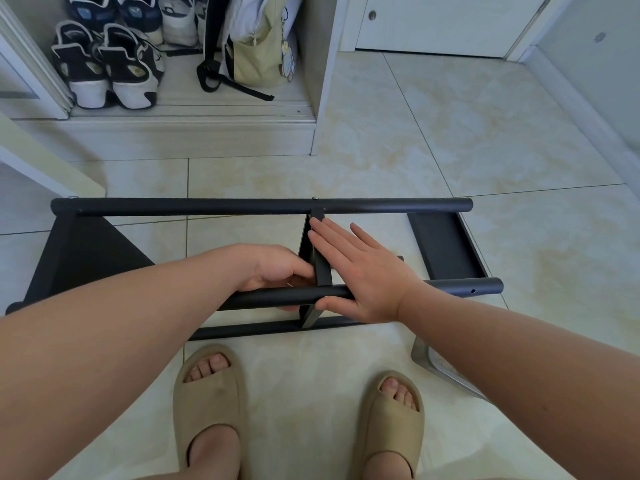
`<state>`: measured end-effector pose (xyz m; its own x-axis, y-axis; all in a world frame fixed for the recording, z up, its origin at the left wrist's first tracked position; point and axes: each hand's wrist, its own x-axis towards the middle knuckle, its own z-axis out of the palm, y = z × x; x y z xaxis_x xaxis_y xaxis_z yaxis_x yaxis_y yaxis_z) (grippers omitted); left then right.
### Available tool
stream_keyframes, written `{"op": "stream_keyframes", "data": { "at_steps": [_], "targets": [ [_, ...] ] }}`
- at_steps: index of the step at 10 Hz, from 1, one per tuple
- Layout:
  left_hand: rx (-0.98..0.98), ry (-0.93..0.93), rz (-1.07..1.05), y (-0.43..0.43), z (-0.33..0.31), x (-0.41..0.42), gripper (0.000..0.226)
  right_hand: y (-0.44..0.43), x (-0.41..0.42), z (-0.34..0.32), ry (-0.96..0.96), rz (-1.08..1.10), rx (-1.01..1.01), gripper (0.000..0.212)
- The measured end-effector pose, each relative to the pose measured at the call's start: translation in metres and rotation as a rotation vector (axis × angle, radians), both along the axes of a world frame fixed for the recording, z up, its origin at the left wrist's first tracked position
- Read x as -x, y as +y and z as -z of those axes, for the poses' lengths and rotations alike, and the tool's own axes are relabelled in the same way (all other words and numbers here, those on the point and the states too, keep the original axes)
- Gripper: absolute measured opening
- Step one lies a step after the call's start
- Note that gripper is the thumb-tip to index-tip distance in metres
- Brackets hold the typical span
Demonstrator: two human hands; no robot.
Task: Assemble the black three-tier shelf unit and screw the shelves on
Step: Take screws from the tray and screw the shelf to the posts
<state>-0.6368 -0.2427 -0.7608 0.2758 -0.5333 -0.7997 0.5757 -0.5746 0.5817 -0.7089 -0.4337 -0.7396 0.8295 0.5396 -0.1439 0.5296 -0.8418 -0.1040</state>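
My right hand point(363, 275) lies open in the middle of the frame. Its fingers are straight and pressed flat against the right face of the middle shelf point(321, 268), and the thumb sits at the near pole point(256, 300). My left hand point(277, 271) is on the shelf's other side, curled round that same pole where the shelf meets it. The fingertips butt against the panel. Something thin and pale glints under its fingers, possibly a screw, but I cannot tell from this view.

The black shelf unit lies on its side on the tiled floor point(433, 150), across the centre of the frame. The far pole point(242, 205) runs left to right above my hands, showing two screw heads. A third pole point(249, 329) lies just below the near one. One shelf point(86, 251) stands at the left end. Another shelf point(446, 244) lies flat at the right (seemingly loose, under the pole ends).

My tan slippers point(211, 393) are at the bottom centre. Sneakers point(107, 71) and a pale bag point(256, 46) sit in the open cabinet at the upper left.
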Motion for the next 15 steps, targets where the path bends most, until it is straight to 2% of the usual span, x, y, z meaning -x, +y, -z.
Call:
{"op": "stream_keyframes", "data": {
  "at_steps": [1, 3, 5, 11, 13, 15],
  "targets": [
    [0.003, -0.054, 0.012, -0.0015, 0.0002, 0.0004, 0.012, -0.0005, 0.0000, 0.0010, -0.006, 0.001, -0.005, 0.098],
    [0.064, -0.053, 0.004, 0.0024, 0.0024, 0.0008, 0.018, -0.0003, 0.0001, 0.0012, -0.007, 0.000, -0.001, 0.098],
    [0.005, 0.008, -0.012, 0.0008, 0.0002, 0.0006, 0.019, -0.0001, 0.0003, -0.0001, 0.001, 0.001, 0.004, 0.098],
    [-0.007, 0.002, 0.003, 0.0013, 0.0020, -0.0003, 0.018, 0.0001, 0.0003, -0.0006, 0.005, 0.004, -0.009, 0.098],
    [0.058, 0.031, -0.006, 0.0016, 0.0014, -0.0005, 0.018, 0.0000, 0.0006, 0.0005, -0.007, 0.003, -0.016, 0.098],
    [0.085, -0.023, -0.009, 0.0017, 0.0017, 0.0004, 0.012, -0.0002, 0.0003, 0.0007, -0.006, 0.003, -0.017, 0.098]
  ]
}}
